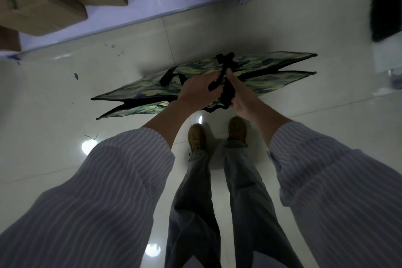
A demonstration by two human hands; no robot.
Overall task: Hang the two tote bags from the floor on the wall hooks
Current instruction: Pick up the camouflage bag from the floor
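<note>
A person looks straight down at two camouflage tote bags, gathered by their black straps [226,62] in both hands above a pale tiled floor [65,104]. The left hand [200,91] has its fingers [214,79] curled round a strap, clamped on it. The right hand [241,95], pressed close beside the left, grips a bunch of the same black webbing in its fist. More strap sticks up beyond the knuckles, and a loop sags below the wrists.

The far bag [141,87] and the near bag [139,110] lie flat against each other and run long from lower left to upper right, their top edges turned toward the camera. They hang just ahead of the person's feet. Whether their bottoms touch the tiles cannot be told from this angle. Another strap [171,74] arches over the far bag, left of the hands.

Striped shirt sleeves [108,180] are pushed back from the forearms. Below them are loose blue jeans [195,202] and a pair of tan shoes [196,137] set side by side on the tiles. Bright spots of ceiling light reflect off the glossy floor near the legs.

Along the top left, brown cardboard boxes [43,2] stand in a row on a white ledge [152,11] at the edge of the floor. A dark, blurred shape [385,2] fills the upper right corner.
</note>
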